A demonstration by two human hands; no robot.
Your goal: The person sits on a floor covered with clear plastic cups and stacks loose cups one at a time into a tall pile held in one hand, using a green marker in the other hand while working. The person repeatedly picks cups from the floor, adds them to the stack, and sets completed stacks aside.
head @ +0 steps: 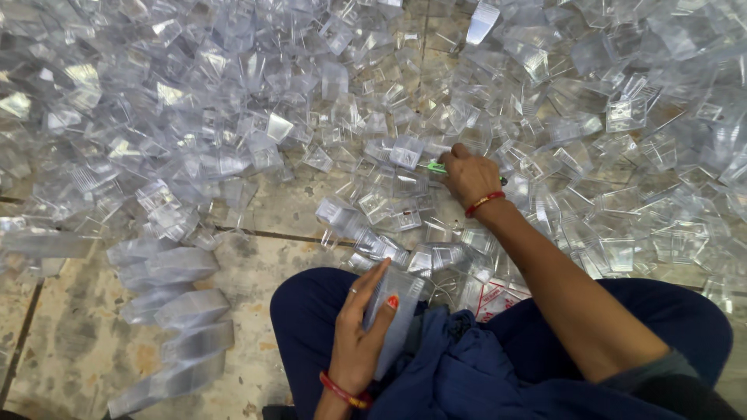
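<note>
My left hand [359, 327] grips a stack of nested clear plastic containers [398, 309] over my lap, thumb on its front. My right hand [469, 176] reaches out to the floor and is closed around a small green object [436, 166], only its tip showing, among loose clear plastic containers [389, 204]. Both wrists carry red bangles.
A huge pile of clear plastic containers [233, 93] covers the tiled floor [268, 264] ahead and to both sides. Several long nested stacks [175, 311] lie in a row at my left. My legs in dark blue cloth [467, 365] fill the bottom.
</note>
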